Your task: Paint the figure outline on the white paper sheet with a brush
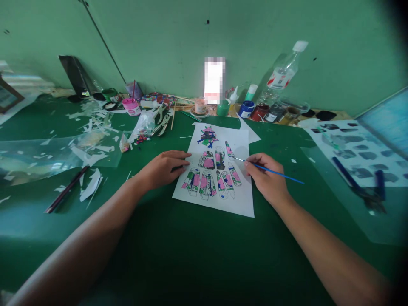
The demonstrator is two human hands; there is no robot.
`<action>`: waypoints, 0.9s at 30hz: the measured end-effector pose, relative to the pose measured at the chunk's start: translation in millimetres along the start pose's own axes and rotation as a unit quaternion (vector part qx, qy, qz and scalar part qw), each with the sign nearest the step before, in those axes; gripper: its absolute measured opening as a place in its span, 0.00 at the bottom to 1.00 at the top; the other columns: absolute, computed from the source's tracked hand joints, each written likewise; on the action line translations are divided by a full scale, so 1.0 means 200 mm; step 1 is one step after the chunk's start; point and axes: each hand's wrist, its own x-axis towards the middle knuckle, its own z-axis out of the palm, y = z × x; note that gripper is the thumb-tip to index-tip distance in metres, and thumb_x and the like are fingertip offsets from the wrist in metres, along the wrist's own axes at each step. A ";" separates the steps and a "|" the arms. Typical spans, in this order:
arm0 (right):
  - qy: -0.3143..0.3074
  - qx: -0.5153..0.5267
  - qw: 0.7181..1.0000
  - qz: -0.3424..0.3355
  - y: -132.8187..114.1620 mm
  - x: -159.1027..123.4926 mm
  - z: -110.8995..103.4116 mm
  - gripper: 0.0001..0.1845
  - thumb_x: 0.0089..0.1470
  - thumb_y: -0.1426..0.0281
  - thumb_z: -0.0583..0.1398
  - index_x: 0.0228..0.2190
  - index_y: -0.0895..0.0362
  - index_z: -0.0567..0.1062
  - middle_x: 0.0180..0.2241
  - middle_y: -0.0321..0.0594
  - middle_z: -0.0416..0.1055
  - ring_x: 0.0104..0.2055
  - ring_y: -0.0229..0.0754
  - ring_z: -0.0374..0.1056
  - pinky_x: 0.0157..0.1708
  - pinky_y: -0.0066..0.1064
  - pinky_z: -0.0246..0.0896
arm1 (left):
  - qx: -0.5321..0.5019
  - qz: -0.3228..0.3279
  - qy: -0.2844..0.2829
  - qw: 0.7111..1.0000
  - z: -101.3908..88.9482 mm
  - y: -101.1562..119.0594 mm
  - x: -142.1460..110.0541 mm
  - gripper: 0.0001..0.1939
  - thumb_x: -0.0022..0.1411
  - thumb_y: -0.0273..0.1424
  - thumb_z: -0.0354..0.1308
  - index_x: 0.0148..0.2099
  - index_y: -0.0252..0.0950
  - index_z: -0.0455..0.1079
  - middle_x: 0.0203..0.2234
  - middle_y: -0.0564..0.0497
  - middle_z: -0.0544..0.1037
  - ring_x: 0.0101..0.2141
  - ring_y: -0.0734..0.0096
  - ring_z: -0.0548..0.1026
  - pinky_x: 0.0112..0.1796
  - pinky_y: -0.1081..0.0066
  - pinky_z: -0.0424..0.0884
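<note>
Our 2 forearms [105, 221] cross the near bench [197, 263]. Our right hand [267, 172] has its fingers clamped on a blue paintbrush [290, 177], tip at the central painted sheet [213, 172]; our left hand [167, 170], fingers slightly apart, meets its left edge.

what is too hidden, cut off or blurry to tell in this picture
All in the head view:
Paintbrush tip: too small to tell its paint colour.
Right hand: palm hidden behind its own back.
Phone: screen washed out and pixelated.
Bottle: label text too blurred.
Framed item: cut off by left edge.
</note>
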 end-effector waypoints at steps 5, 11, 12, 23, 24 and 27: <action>0.052 0.016 0.998 -0.010 0.01 0.01 0.00 0.03 0.52 0.69 0.63 0.29 0.55 0.74 0.27 0.37 0.71 0.26 0.38 0.67 0.27 0.33 0.61 | 0.018 -0.043 0.135 0.990 -0.03 0.06 0.01 0.12 0.65 0.32 0.54 0.45 0.37 0.78 0.39 0.47 0.80 0.41 0.64 0.77 0.45 0.63 0.75; 0.050 0.012 0.998 -0.022 0.01 0.00 -0.01 0.03 0.53 0.69 0.63 0.29 0.55 0.74 0.27 0.37 0.71 0.27 0.38 0.67 0.28 0.33 0.61 | 0.010 -0.128 0.269 0.954 -0.04 0.07 0.01 0.13 0.61 0.25 0.52 0.40 0.39 0.79 0.34 0.52 0.81 0.37 0.69 0.78 0.42 0.68 0.74; 0.048 0.009 0.999 -0.022 0.01 0.00 -0.01 0.03 0.53 0.69 0.63 0.29 0.55 0.74 0.27 0.36 0.71 0.27 0.38 0.67 0.28 0.33 0.61 | 0.008 -0.136 0.285 0.949 -0.04 0.07 0.01 0.14 0.61 0.24 0.52 0.39 0.39 0.79 0.35 0.53 0.82 0.38 0.69 0.78 0.44 0.68 0.74; 0.050 0.002 0.998 -0.037 0.02 0.00 -0.01 0.03 0.53 0.69 0.63 0.30 0.55 0.74 0.27 0.36 0.72 0.27 0.38 0.67 0.27 0.32 0.62 | 0.007 -0.166 0.200 0.966 -0.07 0.07 0.00 0.25 0.61 0.31 0.57 0.60 0.40 0.69 0.64 0.47 0.64 0.59 0.56 0.69 0.57 0.56 0.69; 0.051 0.004 0.998 -0.038 0.02 0.00 0.00 0.03 0.53 0.69 0.63 0.30 0.55 0.74 0.27 0.36 0.72 0.27 0.38 0.67 0.27 0.32 0.61 | 0.006 -0.142 0.160 0.977 -0.06 0.06 0.00 0.27 0.61 0.32 0.56 0.63 0.39 0.66 0.66 0.46 0.60 0.62 0.55 0.65 0.60 0.54 0.65; 0.062 0.010 0.997 -0.042 0.03 0.00 0.00 0.03 0.53 0.69 0.63 0.30 0.55 0.74 0.27 0.36 0.71 0.26 0.38 0.67 0.27 0.32 0.61 | 0.028 -0.084 0.031 0.996 -0.05 0.04 -0.01 0.26 0.65 0.34 0.53 0.65 0.42 0.62 0.67 0.48 0.60 0.67 0.52 0.55 0.64 0.42 0.52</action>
